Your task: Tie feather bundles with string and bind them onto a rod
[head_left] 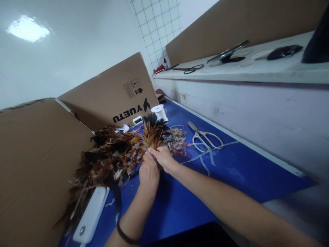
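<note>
A bunch of brown and black feathers [152,132] stands upright at the middle of the blue table. My left hand [149,168], with a dark band on its wrist, is closed at the base of this bunch. My right hand [163,156] touches it from the right, fingers pinched on the same base. The fingertips of both hands meet there, and the quill ends are hidden. A large heap of loose feathers [102,161] spreads behind and left of my hands. Greyish feathers with pink threads [177,140] lie just to the right.
Metal scissors [203,136] and clear ribbon strips [211,156] lie on the blue table [241,171] at right. A white spool [159,112] stands near a cardboard box [110,92]. A white device [91,216] is at front left. The right shelf [257,73] holds black-handled scissors [190,69].
</note>
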### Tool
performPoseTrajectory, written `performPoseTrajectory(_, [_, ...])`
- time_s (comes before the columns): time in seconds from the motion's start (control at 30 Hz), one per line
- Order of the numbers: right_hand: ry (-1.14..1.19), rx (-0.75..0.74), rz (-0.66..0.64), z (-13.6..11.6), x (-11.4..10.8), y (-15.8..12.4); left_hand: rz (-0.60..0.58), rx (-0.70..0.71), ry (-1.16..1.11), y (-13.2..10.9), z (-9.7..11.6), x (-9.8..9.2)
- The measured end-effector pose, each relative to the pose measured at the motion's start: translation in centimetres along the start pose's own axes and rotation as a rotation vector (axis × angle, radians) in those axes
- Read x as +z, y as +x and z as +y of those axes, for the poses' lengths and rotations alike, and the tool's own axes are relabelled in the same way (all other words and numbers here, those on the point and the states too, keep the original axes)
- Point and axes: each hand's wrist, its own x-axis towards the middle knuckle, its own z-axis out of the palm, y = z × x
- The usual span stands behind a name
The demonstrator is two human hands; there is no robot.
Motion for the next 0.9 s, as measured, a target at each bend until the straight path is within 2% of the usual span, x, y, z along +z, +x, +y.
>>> performPoseTrajectory(0.13, [0.043, -0.039, -0.005, -0.5, 0.0, -0.3, -0.065, 0.029, 0.033, 0.6, -0.1, -2.1])
performPoseTrajectory(0.27, [0.057, -0.083, -0.016, -0.9, -0.2, -0.3, -0.091, -0.002, -0.190, 1.8, -0.8, -3.5])
performPoseTrajectory(0.43, [0.067, -0.090, -0.015, -1.1, -0.2, -0.5, -0.366, -0.288, -0.736, 3.3, -2.0, -3.4])
performPoseTrajectory(0.5, [0.087, -0.078, -0.043, -1.1, -0.2, -0.6, -0.487, -0.369, -0.964, 3.8, -2.2, -3.5])
performPoseTrajectory(0.57, [0.107, -0.064, -0.070, -1.0, -0.1, -0.5, -0.580, -0.418, -1.090, 4.1, -2.1, -3.7])
performPoseTrajectory(0.77, [0.041, -0.107, -0.075, -0.9, -0.5, -0.1, -0.706, -0.455, -1.330, 4.6, -2.0, -4.0])
performPoseTrajectory(0.9, [0.044, -0.096, -0.122, -0.7, -0.7, 0.1, -0.669, -0.462, -1.410, 4.4, -2.7, -2.6])
